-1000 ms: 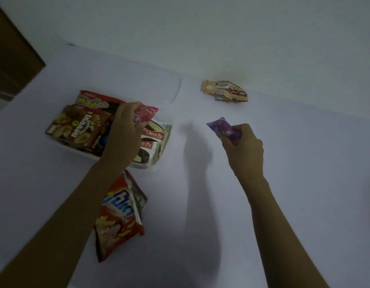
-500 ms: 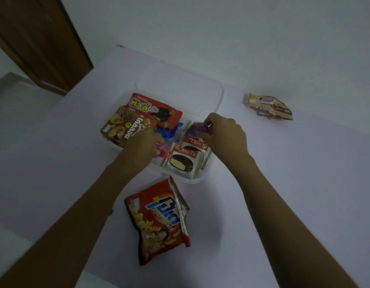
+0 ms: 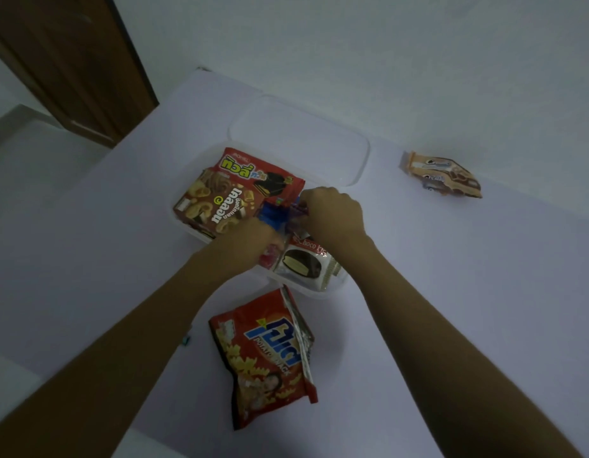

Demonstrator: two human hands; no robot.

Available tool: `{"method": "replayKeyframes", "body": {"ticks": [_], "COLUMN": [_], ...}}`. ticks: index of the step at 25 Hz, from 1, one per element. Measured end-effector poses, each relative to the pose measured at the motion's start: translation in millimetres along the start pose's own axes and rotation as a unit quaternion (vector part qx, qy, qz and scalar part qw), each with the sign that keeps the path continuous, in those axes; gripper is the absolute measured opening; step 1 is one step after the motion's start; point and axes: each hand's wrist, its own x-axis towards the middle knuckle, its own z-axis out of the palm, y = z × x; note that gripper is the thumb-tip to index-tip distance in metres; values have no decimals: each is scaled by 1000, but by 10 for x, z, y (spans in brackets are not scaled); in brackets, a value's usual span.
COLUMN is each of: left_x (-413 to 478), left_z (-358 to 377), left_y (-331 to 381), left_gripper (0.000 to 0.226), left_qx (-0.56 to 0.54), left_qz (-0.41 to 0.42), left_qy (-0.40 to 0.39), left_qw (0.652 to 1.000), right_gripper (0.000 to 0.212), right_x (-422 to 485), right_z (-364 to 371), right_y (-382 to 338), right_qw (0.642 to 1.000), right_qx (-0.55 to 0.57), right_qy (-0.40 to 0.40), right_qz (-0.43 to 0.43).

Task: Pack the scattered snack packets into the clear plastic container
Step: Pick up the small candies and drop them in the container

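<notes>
Snack packets (image 3: 220, 206) already crowd the clear plastic container (image 3: 332, 287). The left hand (image 3: 253, 239) curls round a small pink packet (image 3: 268, 259) at its near edge, and the right hand (image 3: 332, 216) pinches a purple packet (image 3: 298, 213) over the middle. With so little room, either small packet may ride up on the Choco Pie packs (image 3: 303, 264) and slip out, and the red chip bag (image 3: 270, 355) beside the container may not lie flat. A second ago the right hand held the purple packet out over the table, well apart from the container.
</notes>
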Motion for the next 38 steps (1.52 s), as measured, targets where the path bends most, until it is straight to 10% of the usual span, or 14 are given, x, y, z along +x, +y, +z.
{"method": "replayKeyframes", "body": {"ticks": [5, 15, 21, 25, 32, 38], "left_x": [-63, -117, -108, -83, -158, -156], "left_z": [90, 220, 157, 203, 193, 304], "left_y": [-96, -170, -145, -221, -467, -637], "left_gripper": [17, 20, 62, 57, 31, 64], "left_qx": [-113, -148, -108, -40, -97, -50], "left_qz": [39, 39, 39, 70, 20, -138], "left_qy": [181, 258, 271, 277, 357, 304], "left_qw": [976, 954, 956, 957, 929, 941], "right_gripper": [16, 16, 25, 30, 33, 13], "right_x": [89, 186, 131, 221, 227, 186], "right_z": [51, 210, 22, 13, 1, 27], "right_y": [-146, -211, 158, 294, 351, 259], "right_qw": [1000, 987, 941, 846, 845, 916], "right_qx": [-10, 95, 310, 458, 468, 326], "right_qy": [4, -107, -38, -6, 37, 198], "right_qz": [-25, -78, 129, 273, 256, 126]}}
